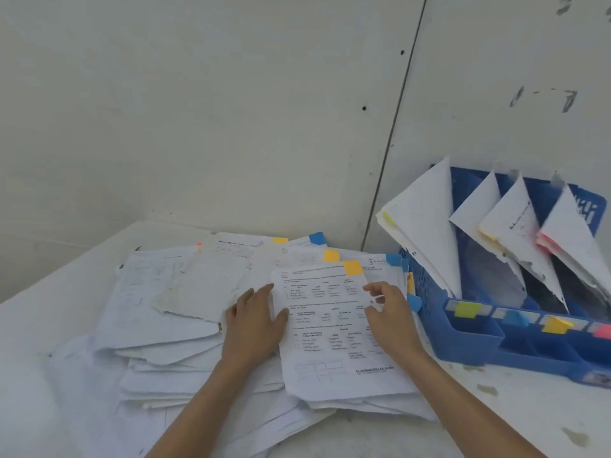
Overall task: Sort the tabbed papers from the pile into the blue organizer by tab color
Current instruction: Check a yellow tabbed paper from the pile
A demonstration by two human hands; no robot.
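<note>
The left hand (pixel 256 320), fingers straight, is pressing the printed, yellow-tabbed top sheet (pixel 330 328) while the right hand (pixel 391 317) is curling over its right edge, grip indeterminate.

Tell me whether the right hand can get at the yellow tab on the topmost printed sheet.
Probably yes. The right hand rests on that printed sheet, and its yellow tab sits uncovered at the far corner, just ahead of the hand, with nothing across it.
</note>
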